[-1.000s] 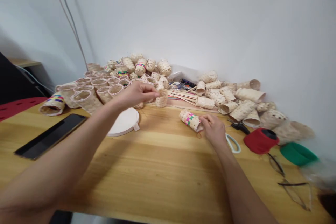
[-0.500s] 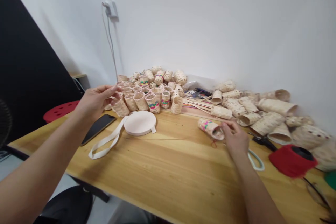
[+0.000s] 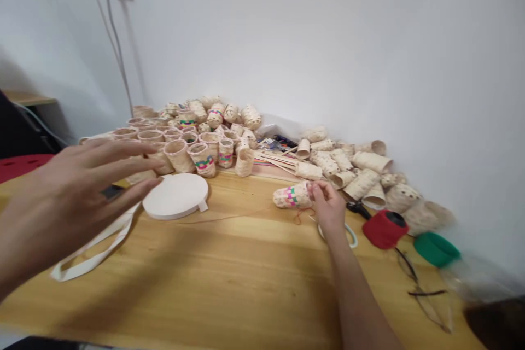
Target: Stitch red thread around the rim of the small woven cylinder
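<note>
My right hand pinches the rim of a small woven basket with a pink and green band. The basket lies tilted on its side, low over the table or resting on it; I cannot tell which. Red thread hangs in a loose loop below its mouth and trails left over the wood. On the left, my left hand is raised with its fingers apart and nothing seen in it. Its fingertips are beside a flat roll of white tape, and a loose length of white ribbon loops on the table below.
Several woven baskets stand packed along the wall. More woven tubes are piled right, by a red thread spool, a green roll, eyeglasses and scissors. Thin strips lie between the piles. A phone is mostly hidden.
The view has turned right and down. My left hand has come nearer the camera and its fingers have spread. My right hand still holds the small basket, now turned more sideways.
</note>
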### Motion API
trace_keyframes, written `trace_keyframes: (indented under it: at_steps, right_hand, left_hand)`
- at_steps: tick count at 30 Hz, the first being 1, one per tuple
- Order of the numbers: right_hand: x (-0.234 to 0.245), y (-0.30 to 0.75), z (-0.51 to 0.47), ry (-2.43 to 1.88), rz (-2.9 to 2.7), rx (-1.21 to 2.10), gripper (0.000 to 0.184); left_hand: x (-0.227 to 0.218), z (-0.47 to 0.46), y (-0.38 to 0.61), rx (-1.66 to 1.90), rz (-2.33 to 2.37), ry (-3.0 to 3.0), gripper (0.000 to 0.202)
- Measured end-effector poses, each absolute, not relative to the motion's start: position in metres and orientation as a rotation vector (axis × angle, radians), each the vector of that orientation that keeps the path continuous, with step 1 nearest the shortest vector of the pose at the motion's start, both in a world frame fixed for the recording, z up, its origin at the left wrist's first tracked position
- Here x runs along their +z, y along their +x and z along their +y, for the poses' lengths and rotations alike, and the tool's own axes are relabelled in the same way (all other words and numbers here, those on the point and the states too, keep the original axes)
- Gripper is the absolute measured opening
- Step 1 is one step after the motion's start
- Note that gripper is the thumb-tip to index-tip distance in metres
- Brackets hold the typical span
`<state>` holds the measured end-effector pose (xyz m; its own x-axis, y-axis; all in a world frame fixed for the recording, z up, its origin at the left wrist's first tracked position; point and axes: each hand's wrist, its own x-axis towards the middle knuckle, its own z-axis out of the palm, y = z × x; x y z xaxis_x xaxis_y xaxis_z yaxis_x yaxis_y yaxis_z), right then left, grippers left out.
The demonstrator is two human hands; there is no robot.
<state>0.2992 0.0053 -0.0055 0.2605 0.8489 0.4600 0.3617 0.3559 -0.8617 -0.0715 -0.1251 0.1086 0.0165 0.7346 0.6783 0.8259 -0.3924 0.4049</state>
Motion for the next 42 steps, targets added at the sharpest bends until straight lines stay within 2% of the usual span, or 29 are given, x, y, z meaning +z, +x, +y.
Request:
trace_keyframes:
  at_steps: [4, 8, 13, 16, 24, 29, 34, 42]
  right_hand:
    - [-0.001, 0.293, -0.002, -1.081, -1.358, 0.58, 0.029]
    - [0.001, 0.292, -0.007, -0.96, -1.38, 0.645, 0.024]
    - [0.001, 0.292, -0.008, -0.868, -1.394, 0.713, 0.023]
    - [0.002, 0.287, -0.01, -0.859, -1.423, 0.755, 0.021]
    - [0.012, 0.274, -0.024, -0.854, -1.443, 0.728, 0.017]
    - [0.012, 0.271, -0.027, -0.838, -1.551, 0.685, 0.015]
    - [0.013, 0.263, -0.033, -0.767, -1.665, 0.696, 0.012]
    - [0.012, 0.26, -0.036, -0.777, -1.609, 0.793, 0.012]
  left_hand:
    - [0.11, -0.079, 0.016, -1.187, -1.122, -2.58, 0.025]
    - [0.079, -0.007, 0.082, -1.136, -0.833, -3.014, 0.031]
    - [0.049, 0.029, 0.106, -1.244, -0.866, -3.29, 0.024]
    - [0.039, 0.021, 0.103, -1.252, -1.111, -3.317, 0.021]
    - [0.029, -0.007, 0.085, -1.287, -1.34, -2.966, 0.01]
    - [0.015, -0.021, 0.075, -1.153, -1.363, -2.607, 0.016]
    - [0.001, -0.026, 0.076, -1.385, -1.549, -2.621, 0.006]
    - [0.001, -0.021, 0.078, -1.652, -1.515, -2.734, 0.028]
